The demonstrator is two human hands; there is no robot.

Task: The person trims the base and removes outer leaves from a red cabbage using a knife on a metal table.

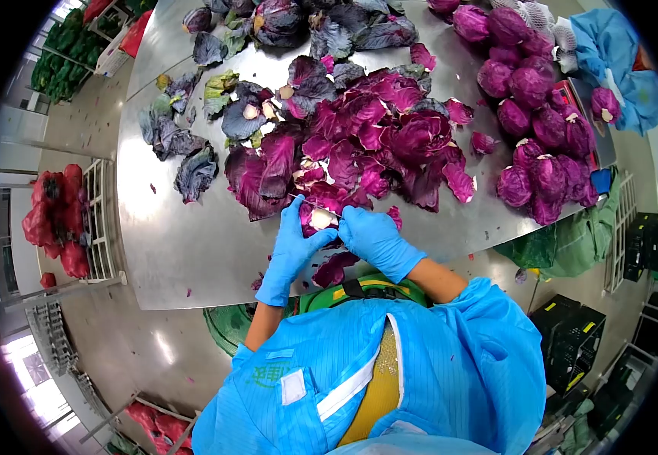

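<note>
A red cabbage (pixel 321 220) with a pale cut stem end is at the table's near edge, in front of my body. My left hand (pixel 293 246), in a blue glove, grips it from the left, thumb and fingers around its side. My right hand (pixel 378 239), also gloved in blue, is closed at the cabbage's right side. From it a thin knife (pixel 316 205) seems to reach across above the stem; its handle is hidden in the fist. Loose purple leaves (pixel 351 144) are heaped just beyond both hands, and one leaf (pixel 335 269) lies below them.
Peeled red cabbages (pixel 530 83) are piled on the right of the metal table (pixel 169 250). Darker untrimmed cabbages (pixel 279 21) and outer leaves (pixel 196 173) lie at the far side and left. A person's blue sleeve (pixel 621 68) shows at far right. Black crates (pixel 568 341) stand on the floor.
</note>
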